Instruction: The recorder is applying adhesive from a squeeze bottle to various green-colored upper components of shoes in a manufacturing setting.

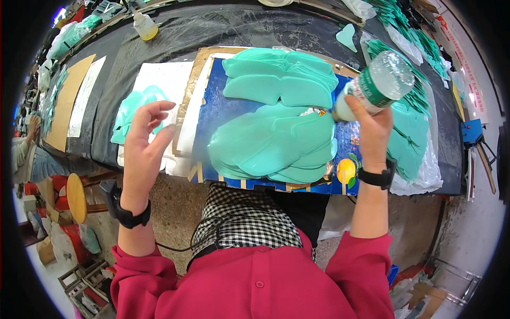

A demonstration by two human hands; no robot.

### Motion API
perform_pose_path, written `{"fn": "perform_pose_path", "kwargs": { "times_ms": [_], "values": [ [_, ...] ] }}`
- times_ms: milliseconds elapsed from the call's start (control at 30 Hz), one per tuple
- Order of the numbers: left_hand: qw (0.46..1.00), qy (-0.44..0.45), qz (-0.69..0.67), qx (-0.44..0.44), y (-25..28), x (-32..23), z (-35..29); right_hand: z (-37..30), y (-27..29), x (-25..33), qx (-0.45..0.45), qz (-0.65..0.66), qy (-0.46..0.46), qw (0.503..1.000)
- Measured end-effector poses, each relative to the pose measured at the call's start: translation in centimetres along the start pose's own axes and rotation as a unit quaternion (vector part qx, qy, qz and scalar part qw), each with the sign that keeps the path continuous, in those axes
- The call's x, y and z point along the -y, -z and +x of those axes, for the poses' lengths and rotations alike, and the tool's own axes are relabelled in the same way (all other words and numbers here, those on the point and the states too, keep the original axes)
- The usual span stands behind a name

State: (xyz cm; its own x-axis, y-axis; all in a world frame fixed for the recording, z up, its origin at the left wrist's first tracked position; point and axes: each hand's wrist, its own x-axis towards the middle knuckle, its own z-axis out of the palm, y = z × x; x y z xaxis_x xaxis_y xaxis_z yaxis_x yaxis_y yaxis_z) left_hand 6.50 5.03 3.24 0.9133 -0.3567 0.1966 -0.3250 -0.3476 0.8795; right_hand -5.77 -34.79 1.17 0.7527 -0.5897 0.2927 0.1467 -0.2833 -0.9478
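Observation:
My right hand grips a clear plastic bottle with a green and white label. The bottle is tilted, its base up to the right and its narrow end down to the left, beside a fanned pile of thin teal sheet pieces. Behind that pile lies a row of overlapping teal pieces, both on a blue printed board. My left hand is raised with thumb and fingers apart, holding nothing. It hovers by a few teal pieces on white paper.
A squeeze bottle of yellow liquid stands at the back left. More teal pieces lie on plastic at the right. A brown board rests at the left of the black-covered table. A round wooden stool stands below. Another person's hand shows far left.

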Motion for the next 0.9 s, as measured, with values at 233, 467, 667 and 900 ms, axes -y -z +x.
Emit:
{"fn": "perform_pose_path", "kwargs": {
  "times_ms": [233,467,667,900],
  "values": [
    [0.992,-0.054,0.088,0.072,-2.1,-0.4,5.5,-3.3,-2.4,1.8,0.009,0.090,-0.015,0.996],
    [0.981,-0.068,0.093,0.155,-6.0,-0.6,8.3,-14.4,-12.8,4.9,0.289,0.064,0.133,0.946],
    [0.970,-0.100,0.173,0.136,-5.5,-1.1,10.0,-13.4,-12.0,8.1,0.253,0.116,0.165,0.946],
    [0.934,-0.216,0.258,0.122,-11.2,0.3,10.9,-10.3,-4.7,4.4,0.243,-0.007,0.061,0.968]
  ]
}}
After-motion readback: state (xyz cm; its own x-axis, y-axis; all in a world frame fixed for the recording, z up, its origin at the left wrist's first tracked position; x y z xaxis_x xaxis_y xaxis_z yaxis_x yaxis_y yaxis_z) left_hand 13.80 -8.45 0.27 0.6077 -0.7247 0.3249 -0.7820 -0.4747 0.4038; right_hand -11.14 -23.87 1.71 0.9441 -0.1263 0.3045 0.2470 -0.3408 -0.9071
